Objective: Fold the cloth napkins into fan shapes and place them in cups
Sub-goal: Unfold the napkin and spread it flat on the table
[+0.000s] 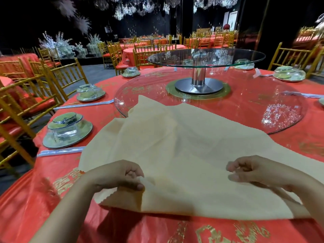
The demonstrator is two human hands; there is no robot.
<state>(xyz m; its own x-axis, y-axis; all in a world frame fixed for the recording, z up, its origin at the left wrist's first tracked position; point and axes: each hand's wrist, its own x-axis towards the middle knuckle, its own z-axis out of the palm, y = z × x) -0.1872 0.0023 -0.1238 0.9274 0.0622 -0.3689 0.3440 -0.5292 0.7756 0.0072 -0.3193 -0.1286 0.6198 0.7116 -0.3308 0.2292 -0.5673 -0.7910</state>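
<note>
Napkin point(192, 155): lying spread on the red table point(52, 199), far corner reaching onto the glass turntable point(245, 102), near edge being raised into a fold. Pinching that fold with the left hand point(115, 176), thumb and curled fingers closing tightly on the cloth. Gripping the same fold with the right hand point(254, 171), fingers curled, thumb pressing cloth against them. Sitting to the left: wrapped dish sets point(67, 130), a chopstick packet point(59, 151) lying just beside the nearest. Standing around the table: gold chairs point(61, 74).
</note>
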